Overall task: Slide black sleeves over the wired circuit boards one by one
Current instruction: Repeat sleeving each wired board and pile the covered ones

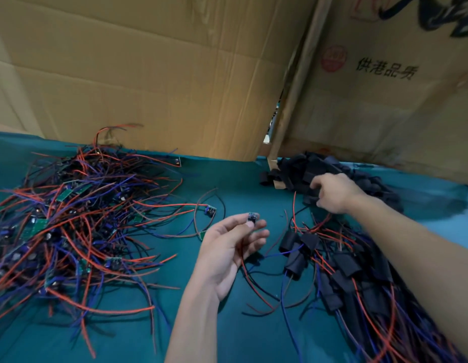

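Head view: left hand pinches upright circuit board; right hand grasps black sleeves.

Left hand: we hold it palm up at centre, thumb and forefinger pinching, the other fingers loosely spread toward 1 o'clock.
Right hand: we reach toward 11 o'clock, knuckles up, fingers curled down in a grasp.
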`<action>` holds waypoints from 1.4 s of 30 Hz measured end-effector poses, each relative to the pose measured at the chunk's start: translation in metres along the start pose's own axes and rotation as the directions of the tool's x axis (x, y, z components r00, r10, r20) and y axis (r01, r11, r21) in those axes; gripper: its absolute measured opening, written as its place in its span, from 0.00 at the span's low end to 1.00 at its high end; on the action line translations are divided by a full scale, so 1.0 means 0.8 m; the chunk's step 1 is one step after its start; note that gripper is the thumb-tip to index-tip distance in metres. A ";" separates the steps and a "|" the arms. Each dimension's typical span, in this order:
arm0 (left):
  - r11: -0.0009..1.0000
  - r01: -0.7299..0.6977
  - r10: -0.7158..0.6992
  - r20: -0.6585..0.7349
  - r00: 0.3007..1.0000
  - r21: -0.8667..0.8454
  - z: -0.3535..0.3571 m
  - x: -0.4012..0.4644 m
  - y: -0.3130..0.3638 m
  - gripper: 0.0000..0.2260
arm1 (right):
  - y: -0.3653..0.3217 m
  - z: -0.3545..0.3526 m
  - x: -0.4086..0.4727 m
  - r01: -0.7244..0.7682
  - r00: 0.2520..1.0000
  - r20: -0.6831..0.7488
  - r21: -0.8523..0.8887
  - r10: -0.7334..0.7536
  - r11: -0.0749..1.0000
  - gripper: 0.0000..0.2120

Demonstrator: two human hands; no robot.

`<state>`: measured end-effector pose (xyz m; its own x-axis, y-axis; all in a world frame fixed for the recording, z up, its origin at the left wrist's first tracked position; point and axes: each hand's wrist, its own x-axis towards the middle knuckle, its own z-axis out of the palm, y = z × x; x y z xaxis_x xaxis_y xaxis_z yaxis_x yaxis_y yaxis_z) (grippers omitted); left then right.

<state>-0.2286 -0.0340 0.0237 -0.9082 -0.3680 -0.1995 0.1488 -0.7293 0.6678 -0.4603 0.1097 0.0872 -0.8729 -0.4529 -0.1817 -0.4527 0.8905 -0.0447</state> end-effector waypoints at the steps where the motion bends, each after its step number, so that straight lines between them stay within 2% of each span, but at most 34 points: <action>1: 1.000 -0.006 0.006 -0.004 1.000 0.006 0.001 0.000 0.000 0.05 | 0.001 0.000 0.000 0.008 1.000 -0.004 0.015 -0.008 1.000 0.22; 10: 0.999 -0.045 0.045 -0.021 0.999 0.017 0.002 -0.003 -0.001 0.07 | 0.004 0.001 -0.011 -0.012 1.000 -0.010 -0.013 0.012 1.000 0.18; 13: 0.998 -0.063 0.063 -0.018 0.998 -0.003 0.003 -0.003 -0.002 0.09 | -0.002 -0.018 -0.025 0.003 0.989 -0.147 -0.014 -0.005 1.000 0.20; 16: 0.995 -0.102 0.102 -0.015 0.995 0.014 0.002 -0.001 -0.003 0.10 | -0.035 -0.039 -0.053 0.156 0.934 -0.351 0.237 -0.065 0.959 0.20; 19: 0.990 -0.137 0.137 0.001 0.991 0.025 0.002 -0.001 -0.004 0.09 | -0.084 -0.035 -0.091 0.336 0.898 -0.410 0.402 -0.160 0.852 0.20; 21: 0.988 -0.152 0.152 0.008 0.988 0.019 0.002 -0.002 -0.006 0.09 | -0.104 -0.025 -0.105 0.386 0.885 -0.417 0.409 -0.207 0.827 0.19; 23: 0.986 -0.166 0.166 0.005 0.986 0.024 0.002 -0.001 -0.006 0.10 | -0.113 -0.022 -0.111 0.400 0.865 -0.458 0.381 -0.206 0.834 0.14; 29: 0.978 -0.205 0.205 0.000 0.979 0.038 0.002 0.001 -0.008 0.12 | -0.126 -0.022 -0.127 0.435 0.775 -0.625 0.415 -0.098 0.799 0.13; 33: 0.976 -0.217 0.218 -0.016 0.976 0.026 0.000 0.002 -0.006 0.12 | -0.141 0.007 -0.136 0.433 0.809 -0.581 0.484 -0.092 0.760 0.12; 37: 0.969 -0.230 0.231 0.005 0.973 0.094 0.000 0.001 -0.007 0.11 | -0.132 0.017 -0.131 0.391 0.819 -0.573 0.532 -0.020 0.751 0.11; 42: 0.943 -0.256 0.262 -0.005 0.965 0.211 -0.002 0.002 -0.007 0.10 | -0.126 0.019 -0.134 0.383 0.834 -0.551 0.544 -0.026 0.746 0.10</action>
<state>-0.2306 -0.0314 0.0186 -0.8354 -0.5493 -0.0206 0.2899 -0.4722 0.8324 -0.3186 0.0689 0.0962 -0.8166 -0.4252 0.3905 -0.5730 0.5147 -0.6378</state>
